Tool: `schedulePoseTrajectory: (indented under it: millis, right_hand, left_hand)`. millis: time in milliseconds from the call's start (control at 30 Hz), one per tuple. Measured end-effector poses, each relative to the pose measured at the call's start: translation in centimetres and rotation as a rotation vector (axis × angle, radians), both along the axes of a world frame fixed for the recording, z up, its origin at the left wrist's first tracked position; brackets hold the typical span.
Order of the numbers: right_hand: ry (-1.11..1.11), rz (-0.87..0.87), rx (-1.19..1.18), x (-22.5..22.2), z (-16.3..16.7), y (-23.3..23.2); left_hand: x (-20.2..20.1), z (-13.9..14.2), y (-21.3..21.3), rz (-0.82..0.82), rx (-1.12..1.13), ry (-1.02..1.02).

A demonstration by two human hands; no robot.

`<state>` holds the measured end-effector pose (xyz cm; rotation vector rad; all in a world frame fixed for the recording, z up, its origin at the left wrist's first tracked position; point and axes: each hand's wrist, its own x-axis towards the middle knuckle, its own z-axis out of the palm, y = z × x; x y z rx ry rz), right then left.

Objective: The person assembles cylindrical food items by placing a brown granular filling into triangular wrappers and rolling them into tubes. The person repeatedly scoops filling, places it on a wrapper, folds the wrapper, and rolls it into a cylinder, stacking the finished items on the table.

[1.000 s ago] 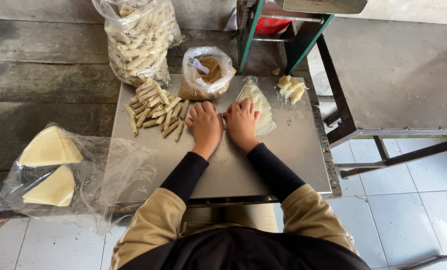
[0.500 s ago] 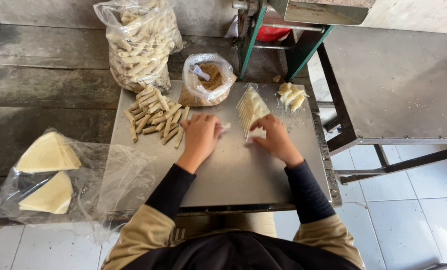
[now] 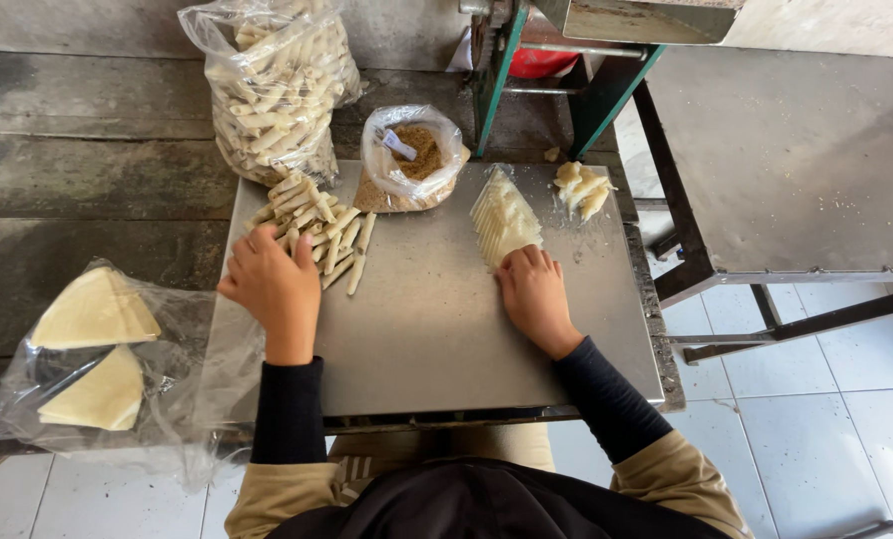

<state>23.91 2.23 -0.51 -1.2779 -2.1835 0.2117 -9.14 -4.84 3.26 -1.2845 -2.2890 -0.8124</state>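
Observation:
My left hand hovers at the near edge of a heap of pale rolled pastry sticks on the steel tray, fingers curled; I cannot tell if it holds one. My right hand rests flat on the tray, fingertips touching the near corner of a stack of thin triangular pastry sheets. A plastic bag of brown crumbly filling with a small white scoop stands at the tray's far edge between the two hands.
A large clear bag of rolled sticks stands behind the tray. A small pile of pastry scraps lies at the far right corner. Left, a plastic bag holds two triangular sheet stacks. A metal table and green machine frame stand right.
My hands parted from the tray's middle. The left moved out left to the heap of sticks. The right slid right and now touches the sheet stack.

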Motion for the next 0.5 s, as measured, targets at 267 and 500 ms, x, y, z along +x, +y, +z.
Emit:
schedulePoseTrajectory:
  millis: [267, 500]
  right_hand:
    - [0.611, -0.06, -0.346, 3.4, -1.5, 6.8]
    - [0.692, -0.132, -0.318, 4.1, 2.6, 9.7]
  left_hand:
    - [14.2, -2.7, 4.6, -0.906, 0.011, 0.047]
    - [16.5, -3.8, 5.4, -1.003, -0.225, 0.127]
